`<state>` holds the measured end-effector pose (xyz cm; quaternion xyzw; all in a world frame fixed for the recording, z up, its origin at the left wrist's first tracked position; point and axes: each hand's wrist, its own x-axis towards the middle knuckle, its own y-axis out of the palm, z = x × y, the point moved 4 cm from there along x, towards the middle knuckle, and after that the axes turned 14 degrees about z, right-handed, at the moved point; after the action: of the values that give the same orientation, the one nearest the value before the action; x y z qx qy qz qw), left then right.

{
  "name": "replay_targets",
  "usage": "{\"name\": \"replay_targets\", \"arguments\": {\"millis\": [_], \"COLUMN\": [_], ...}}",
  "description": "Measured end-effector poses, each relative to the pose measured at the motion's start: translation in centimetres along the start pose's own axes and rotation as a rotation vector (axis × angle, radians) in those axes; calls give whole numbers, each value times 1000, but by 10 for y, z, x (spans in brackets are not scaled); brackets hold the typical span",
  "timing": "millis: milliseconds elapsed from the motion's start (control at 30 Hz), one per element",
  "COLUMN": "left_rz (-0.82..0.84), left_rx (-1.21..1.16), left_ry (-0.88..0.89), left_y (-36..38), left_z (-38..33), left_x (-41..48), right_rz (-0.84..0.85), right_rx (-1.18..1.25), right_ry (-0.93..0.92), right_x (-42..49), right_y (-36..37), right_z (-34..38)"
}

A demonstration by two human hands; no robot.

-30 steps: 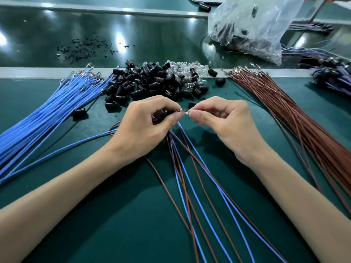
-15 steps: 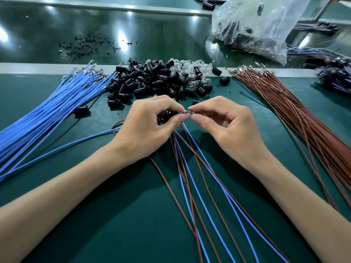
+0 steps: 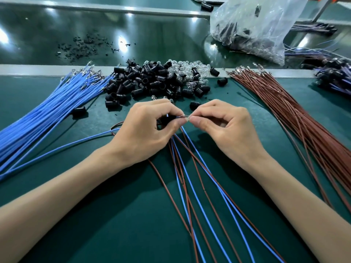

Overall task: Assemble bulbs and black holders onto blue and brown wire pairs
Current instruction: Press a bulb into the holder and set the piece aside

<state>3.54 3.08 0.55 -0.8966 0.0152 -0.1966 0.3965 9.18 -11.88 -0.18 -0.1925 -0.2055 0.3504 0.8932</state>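
Both pinching | left hand [image 3: 144, 130] wire ends [image 3: 179, 117] | right hand [image 3: 226, 128] bulb [image 3: 187, 118] | holder pile [image 3: 152, 82] near

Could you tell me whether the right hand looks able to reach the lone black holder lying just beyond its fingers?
Probably yes: the lone black holder lies on bare mat just beyond the right hand, nothing between them. But its fingertips are pinching a small part, so it would have to release first.

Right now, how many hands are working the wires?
2. The left hand holds blue and brown wires mid-table; the right hand pinches a small clear part at their tips.
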Motion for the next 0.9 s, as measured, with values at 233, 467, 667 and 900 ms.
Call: {"name": "replay_targets", "arguments": {"millis": [233,467,667,900], "left_rz": [17,89,127,151], "left_rx": [-108,-260,-318,-417], "left_ry": [-30,-79,-133,-195], "left_y": [0,2,2,1], "left_z": [4,7,7,5], "left_x": [0,-2,-2,-2], "right_rz": [-49,-1,7,-52], "right_rx": [296,179,110,-96], "right_ry": [-24,-112,-139,-227], "right_x": [1,-1,0,-3], "right_y": [-6,-2,1,0], "right_z": [-4,3,2,6]}}
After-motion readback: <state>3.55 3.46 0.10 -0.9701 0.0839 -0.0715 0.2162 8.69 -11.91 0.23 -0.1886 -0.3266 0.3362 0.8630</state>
